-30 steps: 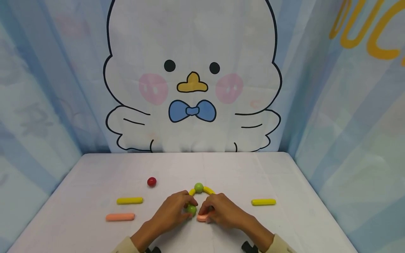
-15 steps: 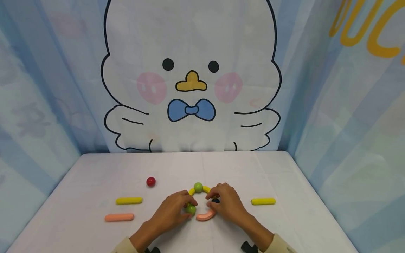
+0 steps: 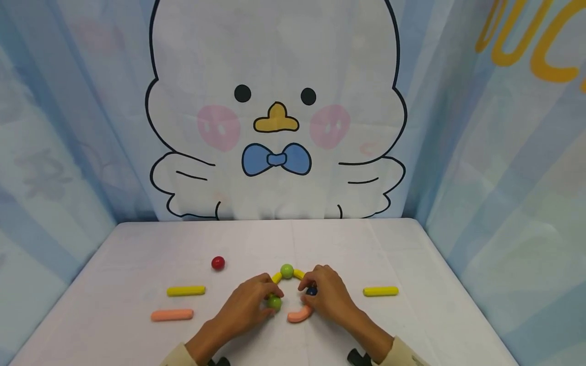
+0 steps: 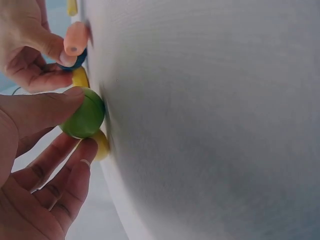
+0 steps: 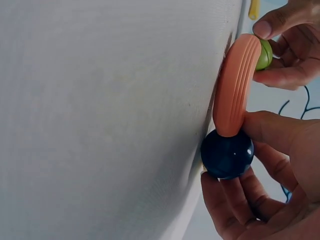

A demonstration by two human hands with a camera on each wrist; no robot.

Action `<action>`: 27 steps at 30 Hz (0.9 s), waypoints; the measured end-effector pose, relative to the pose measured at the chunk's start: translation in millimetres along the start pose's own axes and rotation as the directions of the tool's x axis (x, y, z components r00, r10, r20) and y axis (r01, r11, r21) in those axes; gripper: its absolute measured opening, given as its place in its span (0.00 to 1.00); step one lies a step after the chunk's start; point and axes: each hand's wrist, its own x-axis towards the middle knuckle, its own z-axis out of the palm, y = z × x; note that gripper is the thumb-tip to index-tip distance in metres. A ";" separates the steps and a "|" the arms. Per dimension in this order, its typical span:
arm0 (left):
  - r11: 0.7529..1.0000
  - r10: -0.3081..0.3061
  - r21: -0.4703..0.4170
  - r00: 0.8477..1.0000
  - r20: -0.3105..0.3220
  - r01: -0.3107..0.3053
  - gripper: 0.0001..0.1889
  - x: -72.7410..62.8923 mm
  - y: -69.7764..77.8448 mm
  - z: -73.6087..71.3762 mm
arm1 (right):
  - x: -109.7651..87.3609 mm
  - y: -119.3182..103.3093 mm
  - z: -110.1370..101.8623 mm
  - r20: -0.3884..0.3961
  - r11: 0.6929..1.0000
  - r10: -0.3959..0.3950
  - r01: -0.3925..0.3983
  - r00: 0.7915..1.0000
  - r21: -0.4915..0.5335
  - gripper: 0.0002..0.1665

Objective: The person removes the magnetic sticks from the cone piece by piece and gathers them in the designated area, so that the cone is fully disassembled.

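Observation:
My left hand (image 3: pixel 247 302) pinches a green ball (image 3: pixel 274 303) between thumb and fingers, clearly seen in the left wrist view. Thumb and fingers of my right hand (image 3: pixel 331 295) hold a dark blue ball (image 5: pixel 227 157). A curved orange piece (image 5: pixel 235 82) butts against that blue ball, with its free end pointing toward the green one. At the back of the ring, a second green ball (image 3: pixel 287 271) sits between two curved yellow pieces, the left one (image 3: pixel 276 277) and the right one (image 3: pixel 298 274). My fingers partly cover both yellow pieces.
A red ball (image 3: pixel 217 263) lies at the back left. Below it are a straight yellow stick (image 3: pixel 185 291) and a straight orange stick (image 3: pixel 172 315). Another yellow stick (image 3: pixel 381 291) lies to the right. A printed cloth (image 3: pixel 274 193) hangs behind the table (image 3: pixel 151 239).
My right hand moved from the orange piece up to the dark blue ball. The orange piece has turned, its free end shifting right and nearer me. My left hand stays at the green ball.

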 end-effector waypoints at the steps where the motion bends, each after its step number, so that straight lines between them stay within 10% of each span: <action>1: 1.000 -0.004 0.004 1.000 -0.001 0.004 0.17 -0.3 -0.3 -0.3 | -0.2 0.5 -0.4 0.000 1.000 -0.001 0.001 1.000 0.000 0.10; 27: 0.993 -0.040 0.104 0.993 -0.115 0.052 0.17 2.0 -22.9 -10.9 | -0.6 5.8 -9.1 -0.006 0.997 -0.031 0.030 1.000 -0.073 0.16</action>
